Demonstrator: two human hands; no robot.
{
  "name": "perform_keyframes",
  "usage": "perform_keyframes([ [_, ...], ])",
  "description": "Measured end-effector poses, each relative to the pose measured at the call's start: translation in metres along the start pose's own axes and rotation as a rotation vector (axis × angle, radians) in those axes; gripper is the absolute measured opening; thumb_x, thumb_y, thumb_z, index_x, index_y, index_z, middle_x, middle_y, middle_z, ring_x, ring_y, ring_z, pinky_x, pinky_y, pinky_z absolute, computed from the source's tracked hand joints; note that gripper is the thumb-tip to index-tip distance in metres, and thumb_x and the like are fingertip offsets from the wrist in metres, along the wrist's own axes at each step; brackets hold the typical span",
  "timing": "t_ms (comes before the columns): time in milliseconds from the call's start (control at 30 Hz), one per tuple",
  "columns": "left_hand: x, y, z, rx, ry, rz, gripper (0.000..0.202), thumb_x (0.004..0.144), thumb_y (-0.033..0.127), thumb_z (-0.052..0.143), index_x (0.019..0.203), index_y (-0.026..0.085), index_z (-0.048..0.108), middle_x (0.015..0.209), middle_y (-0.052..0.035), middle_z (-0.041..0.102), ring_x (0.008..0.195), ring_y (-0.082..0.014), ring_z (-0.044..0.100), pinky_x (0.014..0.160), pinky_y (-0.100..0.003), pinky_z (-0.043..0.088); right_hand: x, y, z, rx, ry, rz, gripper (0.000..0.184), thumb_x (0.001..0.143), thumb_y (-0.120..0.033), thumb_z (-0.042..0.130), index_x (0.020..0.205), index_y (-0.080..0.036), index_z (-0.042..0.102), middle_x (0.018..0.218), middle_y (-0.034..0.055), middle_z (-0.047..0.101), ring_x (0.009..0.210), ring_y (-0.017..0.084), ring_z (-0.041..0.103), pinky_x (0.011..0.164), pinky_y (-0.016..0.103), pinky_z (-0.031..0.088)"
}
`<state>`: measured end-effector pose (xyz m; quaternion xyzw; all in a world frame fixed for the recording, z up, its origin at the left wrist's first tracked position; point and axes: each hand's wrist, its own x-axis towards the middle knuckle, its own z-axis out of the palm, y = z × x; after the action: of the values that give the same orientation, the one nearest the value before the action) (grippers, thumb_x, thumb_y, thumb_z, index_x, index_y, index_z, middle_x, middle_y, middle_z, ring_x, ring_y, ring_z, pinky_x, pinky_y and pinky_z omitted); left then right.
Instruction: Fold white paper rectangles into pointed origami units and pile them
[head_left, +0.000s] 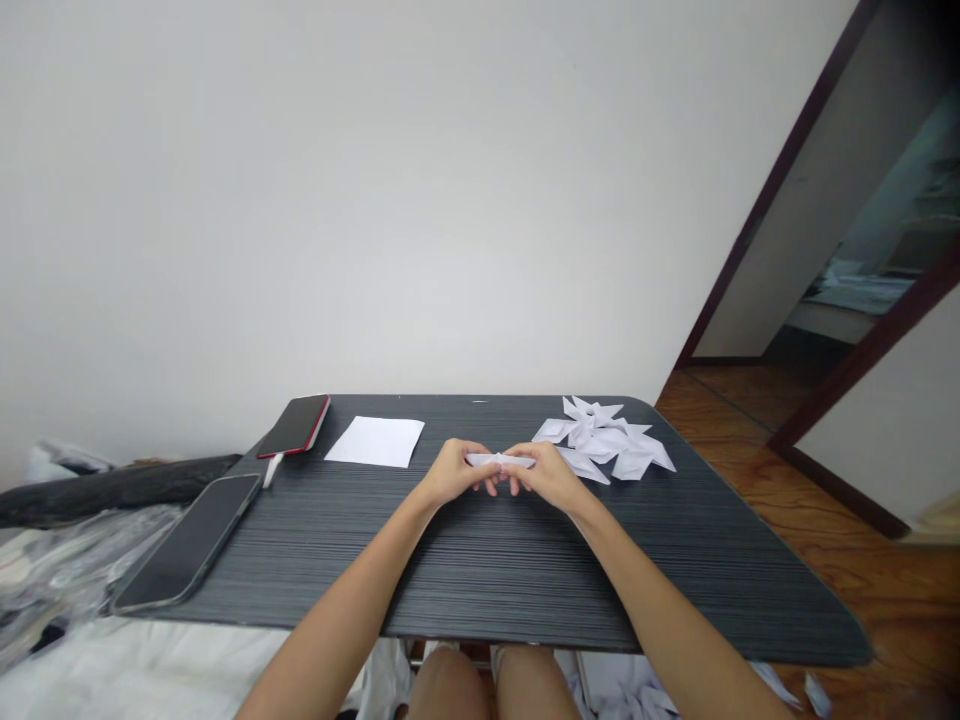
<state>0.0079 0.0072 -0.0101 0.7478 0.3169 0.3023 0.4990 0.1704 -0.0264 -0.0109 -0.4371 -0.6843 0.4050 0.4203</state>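
Observation:
A small folded white paper piece [499,460] is held between both hands above the middle of a dark striped table [480,560]. My left hand [454,472] pinches its left end with the fingers curled. My right hand [546,474] pinches its right end the same way. A flat white paper sheet [375,441] lies just left of my left hand. Right of my right hand, on the table, sits a pile of several folded white paper shapes [607,440].
A red-edged phone [295,425] with a white cable lies at the table's back left, a larger dark phone [189,542] near the left edge. Crumpled plastic and a dark object lie left of the table. A wooden floor and doorway are to the right.

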Motion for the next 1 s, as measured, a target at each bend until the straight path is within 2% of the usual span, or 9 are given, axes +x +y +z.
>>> perform_keyframes([
  [133,0.001,0.001,-0.001,-0.085,-0.039,-0.002,0.033,0.072,0.038,0.053,0.073,0.005,0.059,0.061,-0.0097,0.064,0.056,-0.0159,0.062,0.048,-0.020,0.044,0.001,0.004,-0.002,0.007,-0.016,-0.015,0.022,0.072,-0.029,0.049,0.074,-0.012,0.062,0.055,0.0031,0.061,0.043,0.009,0.051,0.040,0.019,0.036],
  [267,0.002,-0.004,-0.010,-0.189,-0.095,-0.034,0.037,0.075,0.041,0.048,0.077,0.005,0.055,0.069,-0.0140,0.065,0.063,-0.0192,0.063,0.052,-0.024,0.047,0.002,0.005,-0.007,0.008,-0.036,-0.009,0.028,0.075,-0.031,0.044,0.079,-0.010,0.062,0.051,0.0029,0.059,0.040,0.009,0.049,0.041,0.020,0.036],
  [433,0.005,-0.015,-0.025,-0.227,0.034,-0.061,0.039,0.077,0.046,0.042,0.075,0.007,0.048,0.068,-0.0148,0.064,0.056,-0.0183,0.063,0.044,-0.022,0.044,0.001,0.016,-0.018,-0.075,0.020,0.051,0.036,0.077,-0.031,0.041,0.097,-0.006,0.059,0.044,-0.0002,0.054,0.035,0.008,0.042,0.038,0.019,0.032],
  [633,0.005,-0.021,-0.018,-0.215,0.044,-0.020,0.036,0.076,0.041,0.047,0.076,0.006,0.050,0.064,-0.0118,0.063,0.053,-0.0168,0.062,0.048,-0.024,0.047,0.000,0.024,-0.017,-0.286,0.002,-0.070,0.037,0.079,-0.023,0.039,0.113,-0.013,0.051,0.054,-0.0015,0.055,0.048,0.009,0.046,0.052,0.022,0.037],
  [800,0.006,-0.027,-0.010,-0.151,0.046,0.007,0.039,0.076,0.043,0.045,0.072,0.005,0.053,0.065,-0.0118,0.063,0.056,-0.0169,0.062,0.052,-0.025,0.048,-0.003,0.017,-0.007,-0.402,-0.039,-0.100,0.044,0.079,-0.021,0.040,0.123,-0.014,0.040,0.067,0.0022,0.057,0.058,0.012,0.050,0.061,0.025,0.040],
  [900,0.007,-0.027,-0.010,-0.064,0.039,-0.005,0.042,0.078,0.045,0.040,0.073,0.006,0.055,0.064,-0.0114,0.063,0.056,-0.0174,0.062,0.053,-0.027,0.048,-0.004,0.015,-0.005,-0.447,-0.040,-0.121,0.044,0.079,-0.022,0.040,0.123,-0.015,0.039,0.076,0.0054,0.060,0.062,0.013,0.052,0.065,0.027,0.041],
  [933,0.007,-0.026,-0.013,-0.001,0.064,-0.015,0.043,0.079,0.046,0.037,0.075,0.007,0.055,0.065,-0.0112,0.063,0.057,-0.0175,0.062,0.054,-0.028,0.049,-0.004,0.015,-0.006,-0.456,-0.027,-0.124,0.043,0.079,-0.022,0.039,0.122,-0.016,0.040,0.078,0.0058,0.060,0.063,0.013,0.052,0.066,0.028,0.041],
  [1000,0.007,-0.026,-0.021,0.214,0.198,-0.035,0.042,0.080,0.045,0.034,0.085,0.009,0.056,0.075,-0.0120,0.064,0.066,-0.0186,0.062,0.063,-0.031,0.048,-0.003,0.017,-0.010,-0.471,0.026,-0.122,0.041,0.080,-0.023,0.039,0.121,-0.017,0.043,0.081,0.0065,0.061,0.063,0.014,0.053,0.068,0.029,0.042],
])
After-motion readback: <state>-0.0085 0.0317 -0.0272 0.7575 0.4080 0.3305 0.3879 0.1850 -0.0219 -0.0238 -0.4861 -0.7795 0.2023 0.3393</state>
